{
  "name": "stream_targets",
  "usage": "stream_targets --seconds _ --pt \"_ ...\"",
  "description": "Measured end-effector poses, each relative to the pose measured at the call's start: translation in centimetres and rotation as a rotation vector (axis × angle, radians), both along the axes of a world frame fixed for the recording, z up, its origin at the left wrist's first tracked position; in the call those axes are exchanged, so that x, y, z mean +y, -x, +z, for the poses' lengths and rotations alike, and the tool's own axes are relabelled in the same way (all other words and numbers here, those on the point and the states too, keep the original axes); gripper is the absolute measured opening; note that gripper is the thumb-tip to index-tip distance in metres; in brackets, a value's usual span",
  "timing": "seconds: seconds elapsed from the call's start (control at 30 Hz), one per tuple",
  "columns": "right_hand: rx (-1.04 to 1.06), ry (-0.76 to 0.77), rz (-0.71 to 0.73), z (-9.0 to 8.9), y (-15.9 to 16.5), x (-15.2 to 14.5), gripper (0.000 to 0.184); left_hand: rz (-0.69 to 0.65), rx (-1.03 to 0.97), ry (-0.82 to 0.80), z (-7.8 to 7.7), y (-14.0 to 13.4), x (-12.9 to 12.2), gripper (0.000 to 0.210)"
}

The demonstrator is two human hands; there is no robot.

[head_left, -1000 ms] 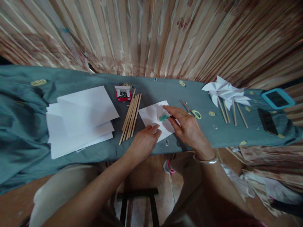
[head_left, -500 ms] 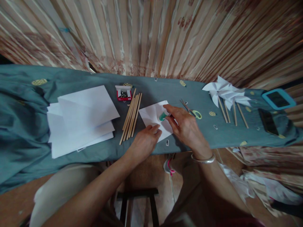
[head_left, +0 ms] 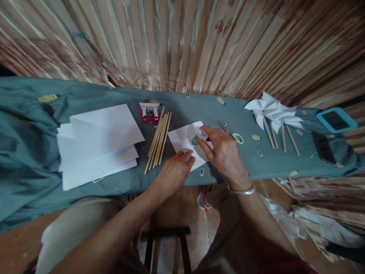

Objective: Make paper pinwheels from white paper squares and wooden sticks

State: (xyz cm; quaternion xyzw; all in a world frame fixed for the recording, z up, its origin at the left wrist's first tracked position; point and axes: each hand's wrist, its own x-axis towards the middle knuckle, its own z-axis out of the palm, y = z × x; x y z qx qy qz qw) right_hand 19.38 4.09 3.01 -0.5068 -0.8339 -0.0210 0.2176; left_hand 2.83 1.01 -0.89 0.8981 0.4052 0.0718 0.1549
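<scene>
A white sheet of paper (head_left: 182,137) with crease lines lies on the cloth in front of me. My left hand (head_left: 177,167) rests on its near left part, fingers lying on the paper and gripping nothing. Over the middle of the sheet, my right hand (head_left: 224,150) is closed round a green and white glue stick (head_left: 195,140), held tilted with its green end low at the paper. Whether that end touches the sheet cannot be made out. Just beyond the right hand lie scissors (head_left: 237,137) with light green handles, partly hidden by it.
Several wooden sticks (head_left: 157,142) and a small red box (head_left: 149,113) of metal pieces lie left of the sheet. Farther left is a stack of white paper (head_left: 99,140). Paper pinwheels (head_left: 272,110) on sticks, a phone (head_left: 323,147) and a blue-framed tablet (head_left: 336,120) are at right.
My right hand has turned a little, tipping the glue stick so its white end shows more towards me. My left hand stays in place on the paper.
</scene>
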Motion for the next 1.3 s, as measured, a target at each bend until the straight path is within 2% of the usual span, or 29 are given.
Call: stream_targets --seconds 0.33,0.93,1.3 --pt "0.012 -0.036 -0.072 -0.3 0.5 0.3 0.033 0.005 -0.013 -0.026 -0.3 0.1 0.0 0.025" --pt "0.066 0.096 0.118 0.6 -0.1 0.2 0.036 0.008 0.001 -0.033 -0.2 0.1 0.0 0.026" --pt "0.136 0.113 0.092 0.5 -0.8 -0.1 0.031 0.01 -0.004 -0.02 -0.3 0.0 0.0 0.026"
